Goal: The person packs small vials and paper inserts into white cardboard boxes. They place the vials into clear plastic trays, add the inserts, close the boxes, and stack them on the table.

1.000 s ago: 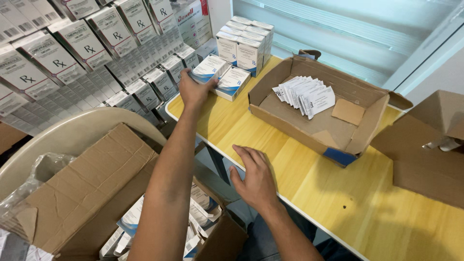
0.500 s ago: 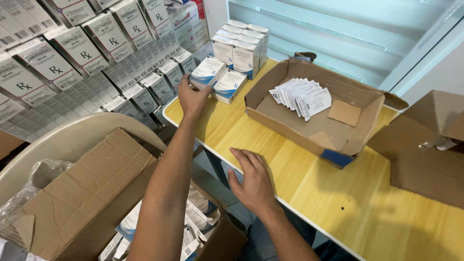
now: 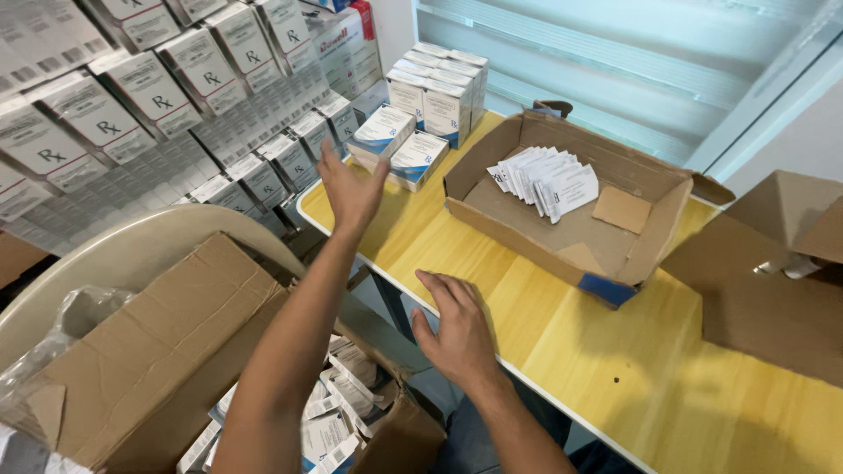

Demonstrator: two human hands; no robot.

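Note:
My left hand (image 3: 349,189) hovers open, fingers spread, just short of two white-and-blue medicine boxes (image 3: 397,145) lying flat at the far left of the yellow table (image 3: 544,333). It holds nothing. My right hand (image 3: 457,329) rests flat and open on the table's near edge. Behind the flat boxes stands a block of upright white-and-blue boxes (image 3: 439,83). Below my left arm an open cardboard carton (image 3: 167,351) holds several more small boxes (image 3: 338,412).
A shallow cardboard tray (image 3: 606,206) on the table holds a fan of folded paper leaflets (image 3: 544,180). Another cardboard box (image 3: 773,272) sits at the right. Stacks of white medicine cartons (image 3: 132,105) fill the left. A beige chair back (image 3: 149,246) curves behind the carton.
My left hand has let go of the white-and-blue box it was setting down and pulled back, fingers now spread. My right hand has stayed in place.

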